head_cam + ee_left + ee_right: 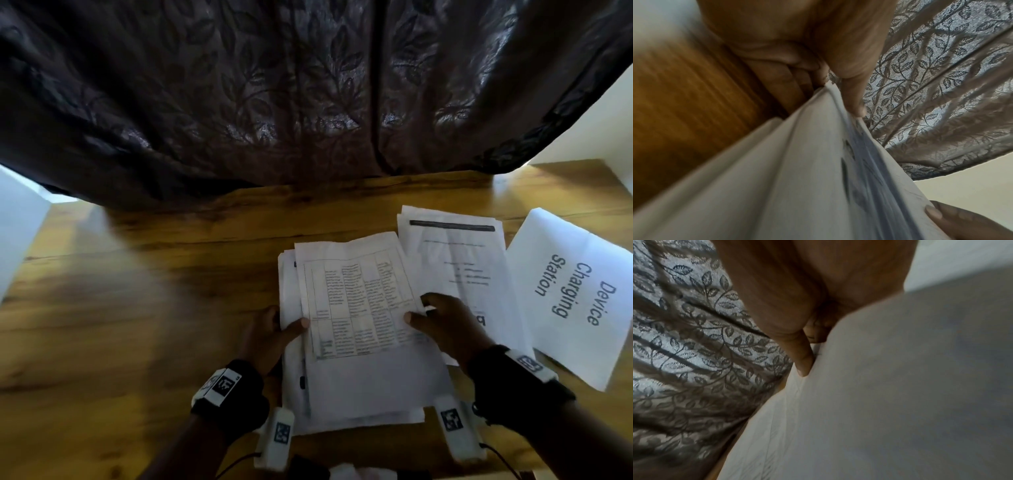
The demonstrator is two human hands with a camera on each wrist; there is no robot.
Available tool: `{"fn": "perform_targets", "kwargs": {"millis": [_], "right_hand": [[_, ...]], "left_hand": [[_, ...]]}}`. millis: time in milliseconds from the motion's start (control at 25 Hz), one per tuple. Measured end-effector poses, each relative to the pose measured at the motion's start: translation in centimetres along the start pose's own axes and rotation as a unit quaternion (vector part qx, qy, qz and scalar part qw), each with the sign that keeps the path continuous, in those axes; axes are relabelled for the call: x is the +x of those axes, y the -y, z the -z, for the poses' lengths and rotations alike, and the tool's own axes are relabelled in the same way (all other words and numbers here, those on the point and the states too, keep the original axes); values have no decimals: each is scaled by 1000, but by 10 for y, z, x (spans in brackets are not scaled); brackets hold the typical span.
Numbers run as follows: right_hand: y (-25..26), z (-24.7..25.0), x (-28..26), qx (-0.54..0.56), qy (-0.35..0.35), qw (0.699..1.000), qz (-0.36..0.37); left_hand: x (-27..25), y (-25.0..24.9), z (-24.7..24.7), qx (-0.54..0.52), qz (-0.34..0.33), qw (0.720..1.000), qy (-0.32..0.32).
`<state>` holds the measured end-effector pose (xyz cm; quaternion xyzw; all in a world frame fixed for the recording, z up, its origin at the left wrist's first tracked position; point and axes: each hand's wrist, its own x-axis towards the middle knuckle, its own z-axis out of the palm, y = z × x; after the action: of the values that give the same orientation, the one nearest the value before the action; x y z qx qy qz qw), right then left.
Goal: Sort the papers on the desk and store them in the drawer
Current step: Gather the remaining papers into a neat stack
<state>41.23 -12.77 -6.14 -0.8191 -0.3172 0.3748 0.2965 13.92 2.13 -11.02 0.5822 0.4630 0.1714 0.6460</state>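
White paper stack (pixel 356 308) pinched btwn L hand (pixel 270 335) & R hand (pixel 445 329).

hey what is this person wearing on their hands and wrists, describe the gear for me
Both hands are bare, without gloves or visible sleeves. The left hand and the right hand each have a black wrist strap carrying white blocks printed with black square markers. A longer white module sits under each wrist, and thin black cables trail from them.

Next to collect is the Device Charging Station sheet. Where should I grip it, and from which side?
Grip the Device Charging Station sheet at its near-left edge, coming from the right hand. It lies flat and angled on the desk, apart from the held stack; slide it to the near desk edge, then pinch.
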Motion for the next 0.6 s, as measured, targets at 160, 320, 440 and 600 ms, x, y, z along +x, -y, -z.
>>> {"fn": "perform_targets", "kwargs": {"millis": [160, 320, 440, 600], "right_hand": [[-13, -18, -13, -9, -9, 1000, -11], [-9, -25, -14, -12, -5, 1000, 6], [-5, -28, -13, -30, -5, 999, 12], [1, -32, -20, -80, -16, 997, 1]], "left_hand": [[2, 5, 1, -4, 11, 1000, -11], [4, 8, 5, 21, 21, 1000, -8], [2, 4, 5, 54, 23, 998, 3], [3, 5, 6, 52, 16, 999, 0]]}}
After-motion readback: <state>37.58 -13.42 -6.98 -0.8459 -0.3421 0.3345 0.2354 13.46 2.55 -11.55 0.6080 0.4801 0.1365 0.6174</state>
